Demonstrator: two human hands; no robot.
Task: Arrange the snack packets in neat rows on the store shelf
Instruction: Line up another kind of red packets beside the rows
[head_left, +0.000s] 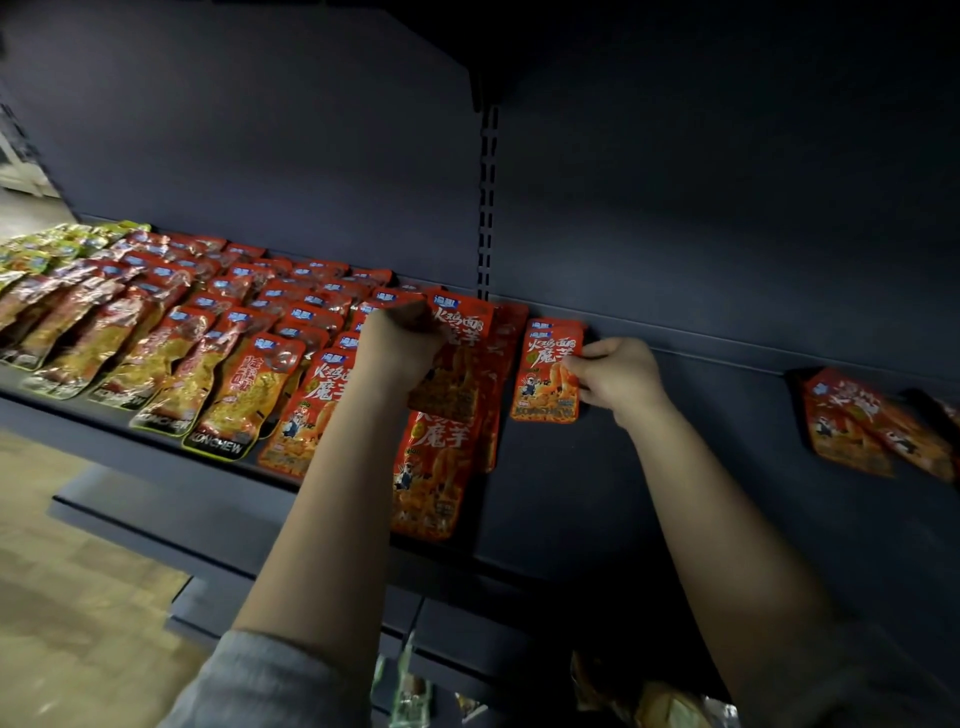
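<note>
Nearest, grey sleeve (270, 680); left hand (397, 345) grips a stack of packets (457, 374) beside finished rows (171, 332) on the shelf (597, 509); right hand (618, 379) pinches a single packet (545, 374). That loose stack could slide askew.

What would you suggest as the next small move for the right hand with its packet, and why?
Probably slide the lone packet that the right hand pinches leftward against the red row, since a bare strip of shelf separates them.
</note>
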